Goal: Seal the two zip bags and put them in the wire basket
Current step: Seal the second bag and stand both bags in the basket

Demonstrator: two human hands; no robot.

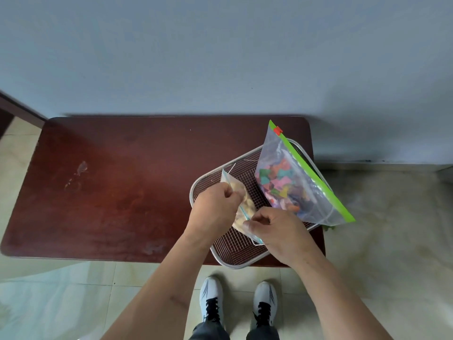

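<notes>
No brand, label or writing can be read on anything here. The small zip bag (239, 203) is clear plastic with a thin blue-green closure strip and holds pale, beige lumps; it is held up over the near-left part of the wire basket (196, 190), stretched between both hands. The left hand (215, 207) is closed, pinching the bag's upper part between thumb and fingers, and the right hand (274, 229) is closed too, pinching the bag's lower end along the strip. Whether the strip is fully pressed shut cannot be told. The large zip bag (294, 182) is clear with a bright green closure band and a red slider at its far end; it is filled with many-coloured scraps of pink, green, orange and blue. It lies tilted in the far-right part of the basket, its green edge leaning over the basket's right rim and its near corner hanging past the edge. The basket is a rounded rectangular metal tray of fine mesh, set at an angle on the right end of the dark reddish-brown surface (110, 192), its near corner reaching the surface's front edge. Behind the surface is a pale blue wall (220, 45); below are a light tiled floor (392, 241) and a pair of white shoes (212, 298) with black laces.
</notes>
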